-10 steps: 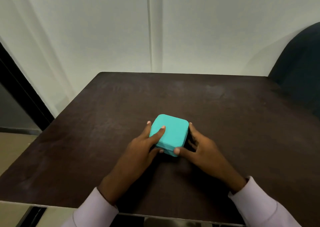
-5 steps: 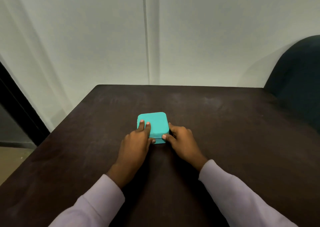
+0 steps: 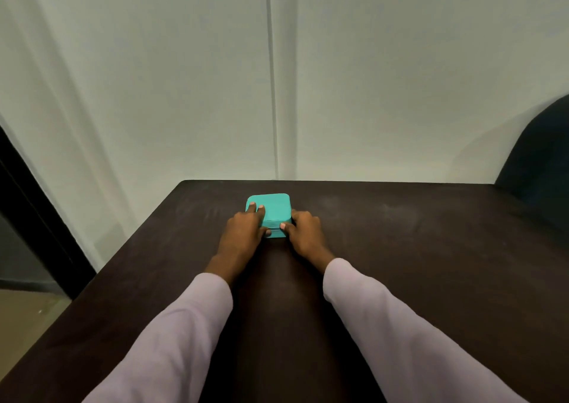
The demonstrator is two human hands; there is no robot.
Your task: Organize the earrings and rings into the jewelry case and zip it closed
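Two bare hands, left hand [image 3: 244, 233] and right hand [image 3: 304, 233], are seen; both forearms are covered by long pale lilac sleeves [image 3: 172, 335].

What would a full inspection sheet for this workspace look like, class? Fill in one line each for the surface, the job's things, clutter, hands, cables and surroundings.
Surface: dark brown wooden table, faintly smudged.
Job's things: small square teal jewelry case with rounded corners, lid down, lying near the far edge; no earrings or rings visible outside it.
Clutter: nothing seen.
Hands: left hand has fingers on the lid and thumb at the front side; right hand grips the front right corner. Both arms wear pale lilac sleeves.
Cables: nothing seen.
Surroundings: pale panelled wall behind, dark chair back at right, black frame at left.
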